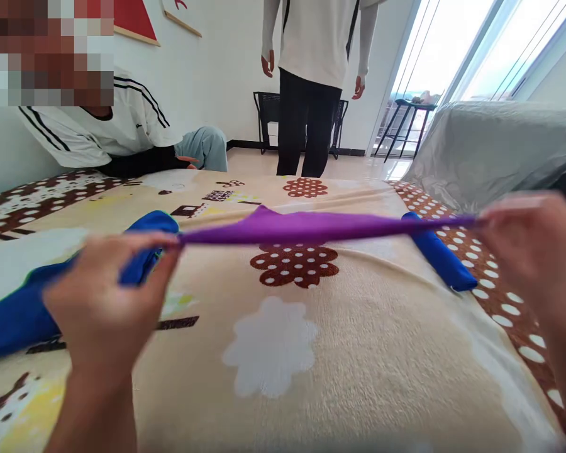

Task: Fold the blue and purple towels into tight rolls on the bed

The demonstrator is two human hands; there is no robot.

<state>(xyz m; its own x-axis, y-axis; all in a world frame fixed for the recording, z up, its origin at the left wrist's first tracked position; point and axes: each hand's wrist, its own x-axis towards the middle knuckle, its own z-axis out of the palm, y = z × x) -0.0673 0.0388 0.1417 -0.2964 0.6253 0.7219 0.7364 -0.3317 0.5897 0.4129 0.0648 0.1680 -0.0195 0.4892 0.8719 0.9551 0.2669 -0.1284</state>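
Note:
A purple cloth (311,228) is stretched flat and taut in the air between my two hands, seen nearly edge-on above the blanket. My left hand (104,302) pinches its left end with thumb and fingers closed. My right hand (532,251), blurred by motion, pinches its right end. Under the cloth lies a cream blanket (358,352) printed with brown dotted flowers and white cloud shapes.
A blue cloth (23,308) lies spread at the left, and a rolled blue cloth (436,255) lies at the right. One person in a white striped top sits at the far left; another stands beyond the bed. A grey-covered sofa (490,148) is at the right.

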